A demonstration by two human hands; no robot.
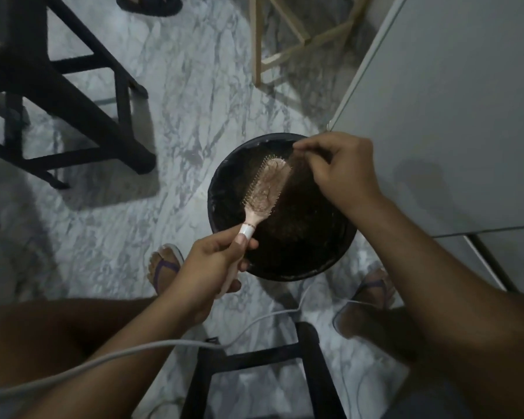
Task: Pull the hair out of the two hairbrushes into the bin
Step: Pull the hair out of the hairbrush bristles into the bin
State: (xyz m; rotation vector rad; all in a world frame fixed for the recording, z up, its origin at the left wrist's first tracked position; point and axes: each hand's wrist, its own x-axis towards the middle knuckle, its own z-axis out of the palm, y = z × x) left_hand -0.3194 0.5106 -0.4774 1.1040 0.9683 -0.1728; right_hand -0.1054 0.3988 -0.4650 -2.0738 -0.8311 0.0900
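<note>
A pink hairbrush [265,189] with pale bristles is held bristles-up over a round black bin [224,182] on the floor. My left hand [215,264] grips its handle from below. Strands of hair still cling to the brush pad. My right hand [336,170] hovers just right of the brush head, above the bin, its fingertips pinching a thin brown sheet of hair [294,173] that stretches down to the brush edge. Only one hairbrush is in view.
A black stool [58,95] stands at the left, a wooden frame [285,40] at the back, a grey cabinet [451,101] at the right. Another black stool [254,373] and a white cable [133,355] lie below my arms. My sandalled feet flank the bin on the marble floor.
</note>
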